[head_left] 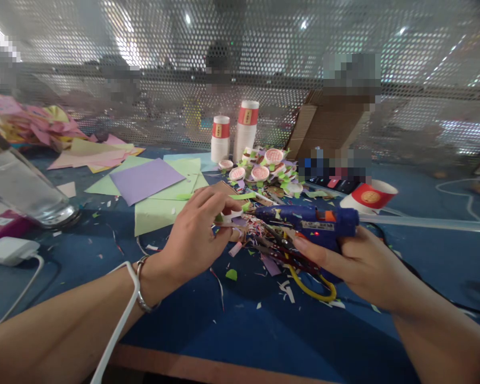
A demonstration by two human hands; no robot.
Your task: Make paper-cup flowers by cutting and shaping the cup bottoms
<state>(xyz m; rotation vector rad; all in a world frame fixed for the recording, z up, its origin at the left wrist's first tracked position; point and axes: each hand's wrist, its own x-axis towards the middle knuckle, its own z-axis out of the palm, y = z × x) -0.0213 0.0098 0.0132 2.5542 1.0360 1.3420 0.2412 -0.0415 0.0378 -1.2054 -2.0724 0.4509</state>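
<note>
My right hand is wrapped round the handle of a blue hot glue gun, with a clear glue stick sticking out of its back. The gun's nozzle points left and meets the small piece in my left hand. Between my left thumb and fingers is a small white paper piece, mostly covered by the fingers. A green paper strip shows just beyond it. Under the gun lie scissors with dark blades and a yellow loop handle, among paper scraps.
Purple paper lies on green sheets. Behind stand stacked paper cups and a pile of small decorated cup pieces. A glass of water and a white charger are at left; a red-white cup is at right.
</note>
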